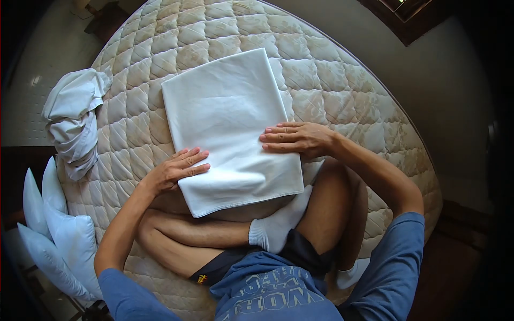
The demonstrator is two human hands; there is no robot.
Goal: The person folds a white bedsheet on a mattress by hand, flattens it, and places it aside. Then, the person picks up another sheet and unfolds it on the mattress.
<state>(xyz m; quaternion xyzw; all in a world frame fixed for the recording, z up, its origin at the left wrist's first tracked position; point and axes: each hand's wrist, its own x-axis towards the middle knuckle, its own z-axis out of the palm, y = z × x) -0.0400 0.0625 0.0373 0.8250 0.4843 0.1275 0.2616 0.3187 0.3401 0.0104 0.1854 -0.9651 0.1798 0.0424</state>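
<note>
A folded white cloth [225, 107] with a stitched hem lies on the quilted mattress, its near end over my crossed legs. My left hand [176, 170] rests on the cloth's left edge, fingers stretched out and slightly apart. On the right edge, my right hand [294, 138] lies with its fingers straight and flat on the fabric. Both thumbs are hard to make out. Soft creases run across the cloth between the hands, and its near part bulges a little.
The quilted mattress [353, 107] spreads out around me. A crumpled white cloth [77, 120] hangs at its left edge. Several white pillows [72, 246] stand at the lower left. My socked foot [281, 222] is just below the cloth. A wooden window frame [404, 24] shows at the upper right.
</note>
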